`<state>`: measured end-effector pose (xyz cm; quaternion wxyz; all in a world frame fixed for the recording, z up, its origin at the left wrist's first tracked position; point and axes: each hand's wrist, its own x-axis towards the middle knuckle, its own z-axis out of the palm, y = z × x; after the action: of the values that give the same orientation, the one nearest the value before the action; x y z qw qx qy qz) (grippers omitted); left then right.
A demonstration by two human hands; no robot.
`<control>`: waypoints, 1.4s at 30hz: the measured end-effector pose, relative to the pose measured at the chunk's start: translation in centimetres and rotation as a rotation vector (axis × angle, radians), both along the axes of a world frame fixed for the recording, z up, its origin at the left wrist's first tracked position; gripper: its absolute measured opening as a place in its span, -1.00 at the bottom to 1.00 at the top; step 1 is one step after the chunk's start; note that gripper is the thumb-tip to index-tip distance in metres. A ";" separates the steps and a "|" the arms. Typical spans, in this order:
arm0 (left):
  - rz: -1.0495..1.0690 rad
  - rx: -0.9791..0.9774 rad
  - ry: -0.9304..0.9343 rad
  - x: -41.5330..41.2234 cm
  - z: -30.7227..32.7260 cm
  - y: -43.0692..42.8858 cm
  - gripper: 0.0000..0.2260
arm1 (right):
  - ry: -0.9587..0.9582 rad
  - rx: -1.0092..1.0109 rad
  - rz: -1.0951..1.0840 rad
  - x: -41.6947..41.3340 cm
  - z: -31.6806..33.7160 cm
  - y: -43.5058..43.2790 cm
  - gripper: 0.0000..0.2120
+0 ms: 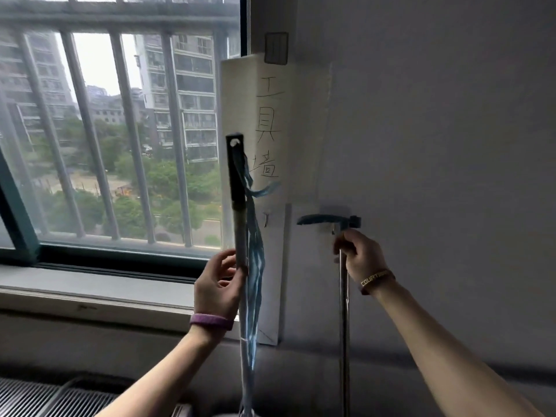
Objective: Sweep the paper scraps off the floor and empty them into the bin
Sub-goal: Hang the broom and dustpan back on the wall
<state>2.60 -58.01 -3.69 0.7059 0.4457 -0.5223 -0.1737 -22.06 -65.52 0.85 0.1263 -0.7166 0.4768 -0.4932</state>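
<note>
Grey daylight from a barred window (105,130) fills the left half of the frame as a person stands at a white wall (436,130) with both arms raised. At centre, the left hand (218,288), a purple band (210,321) on its wrist, is closed around an upright metal handle (240,236) whose black tip has a hole threaded with a loose blue strap (255,266); the strap trails down alongside the pole. Right of centre, the right hand (359,255), with a dark lettered wristband (377,279), grips the top of a second thin metal pole (344,326), just below a black end piece (350,221) that sits against a hook on the wall, a blue strap curving left from it. Both poles run down out of the bottom edge, so their lower ends cannot be seen. Behind them, a white sheet (270,115) taped to the wall carries handwritten characters. Neither floor nor scraps nor bin is in view.
</note>
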 end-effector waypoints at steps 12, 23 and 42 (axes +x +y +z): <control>-0.082 0.184 -0.103 -1.3 -4.2 -0.4 -0.57 | 0.126 0.030 -0.009 0.4 -3.3 -1.0 -0.77; -0.060 0.260 -0.168 -1.0 -7.6 -0.5 -0.57 | 0.044 0.134 0.034 0.6 -4.6 0.2 -0.69; -0.066 0.310 -0.201 -0.8 -8.2 -0.5 -0.54 | 0.120 -0.097 0.209 7.4 0.0 2.8 -0.81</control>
<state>1.80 -58.50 -11.91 0.5668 0.5471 -0.5716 -0.2297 -14.68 -62.76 0.83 0.1136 -0.7956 0.3820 -0.4562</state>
